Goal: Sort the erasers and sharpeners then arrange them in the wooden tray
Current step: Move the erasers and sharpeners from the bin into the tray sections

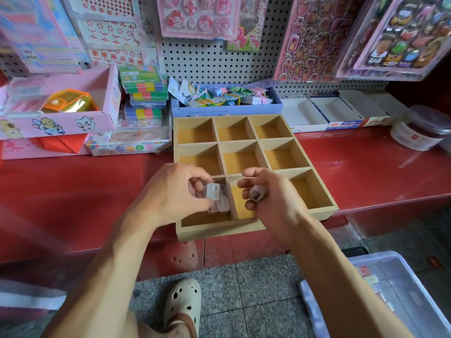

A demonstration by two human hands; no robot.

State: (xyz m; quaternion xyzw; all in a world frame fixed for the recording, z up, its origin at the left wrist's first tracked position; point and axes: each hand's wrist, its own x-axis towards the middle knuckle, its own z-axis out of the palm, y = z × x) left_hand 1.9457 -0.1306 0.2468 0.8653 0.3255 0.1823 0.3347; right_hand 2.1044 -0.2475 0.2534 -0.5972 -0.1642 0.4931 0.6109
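Foot in a beige clog [183, 304] sits lowest, on the grey floor below both our forearms. Largest task item is the wooden tray [253, 230], nine cells, lying under & beyond both hands. Left hand [175, 191] pinches a small clear-capped piece [211, 190], prob a sharpener, just above the pale blocks [219, 206] already stacked in the cell beneath its fingertips. Right hand [271, 200] is curled round another small piece [256, 193], over the next cell rightward. We should lower the left one flush beside the stack, cap same way, w/o knocking neighbours
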